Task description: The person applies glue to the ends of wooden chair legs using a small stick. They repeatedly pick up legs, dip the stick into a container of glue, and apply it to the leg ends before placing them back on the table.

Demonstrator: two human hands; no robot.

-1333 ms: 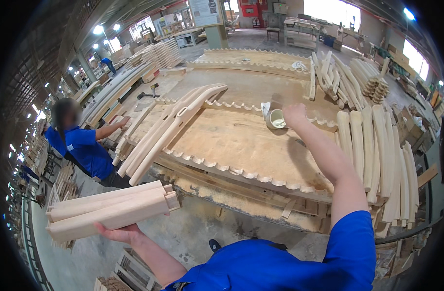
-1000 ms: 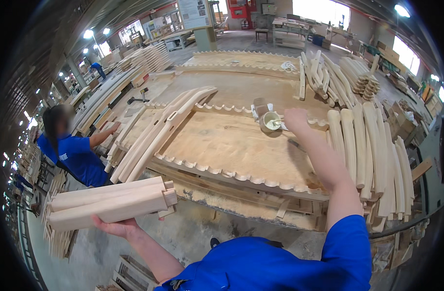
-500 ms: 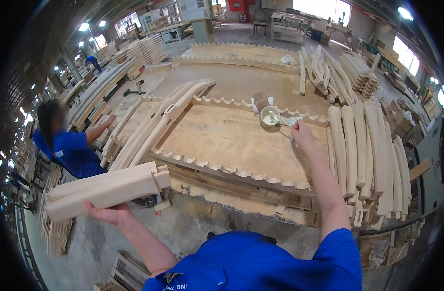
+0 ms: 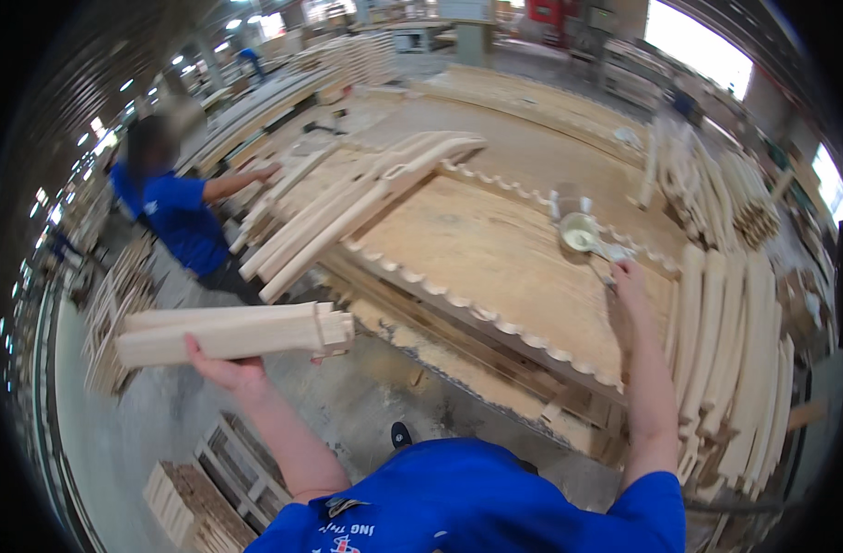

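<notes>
On the left, my left hand (image 4: 229,370) supports a small stack of pale wooden boards (image 4: 220,341) from below, with the thumb against their side. The stepped, narrower ends of the boards point right. Over the worktable, my right hand (image 4: 630,279) is closed around a thin brush handle (image 4: 602,273). Its other end leads toward a round cup (image 4: 569,245) of creamy white paste; motion blur hides the brush tip. The cup rests by the scalloped wooden rail at the far side of the table panel (image 4: 495,249). A crumpled white cloth (image 4: 617,251) lies beside the cup.
Curved wooden pieces (image 4: 716,323) are piled at the table's right end, and long slotted rails (image 4: 375,198) lie across its left end. A co-worker in blue (image 4: 183,219) reaches over the left side. Below stands a pallet (image 4: 246,475) near stacked wood (image 4: 186,507).
The view has turned, so the table now sits further right and tilted. My left hand still carries the boards. My right hand keeps its grip on the brush beside the cup.
</notes>
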